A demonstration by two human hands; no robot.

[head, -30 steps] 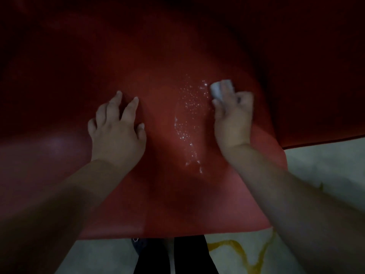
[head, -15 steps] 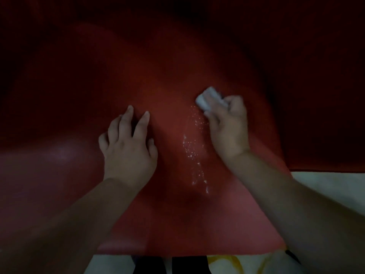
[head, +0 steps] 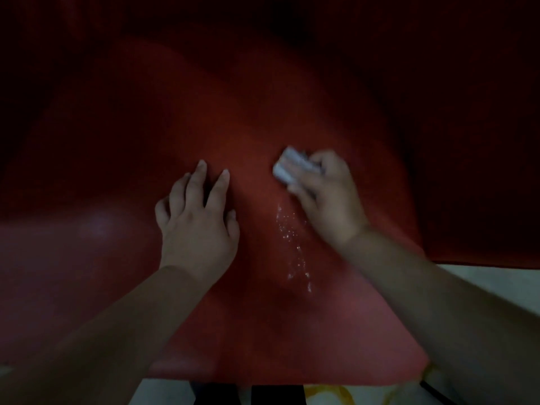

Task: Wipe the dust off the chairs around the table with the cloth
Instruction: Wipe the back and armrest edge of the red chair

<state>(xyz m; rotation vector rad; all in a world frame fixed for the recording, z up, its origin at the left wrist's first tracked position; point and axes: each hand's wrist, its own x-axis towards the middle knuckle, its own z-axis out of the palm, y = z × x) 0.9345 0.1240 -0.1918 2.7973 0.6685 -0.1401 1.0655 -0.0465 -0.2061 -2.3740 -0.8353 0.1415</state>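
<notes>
Red chair seat [head: 263, 317]: fills most of the view, dimly lit. Left hand [head: 198, 226]: fingers spread, resting flat on the seat. Right hand [head: 327, 197]: fingers curled round the white cloth [head: 287, 169], which protrudes beyond the fingertips and lies against the seat. White specks [head: 292, 241]: scattered on the seat below the cloth, between the hands.

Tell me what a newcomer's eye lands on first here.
The red chair seat fills the dim frame. At its centre the right hand grips a pale wad of cloth, with glinting specks trailing toward the near edge below it. Left of them, the left hand rests spread on the seat.
</notes>
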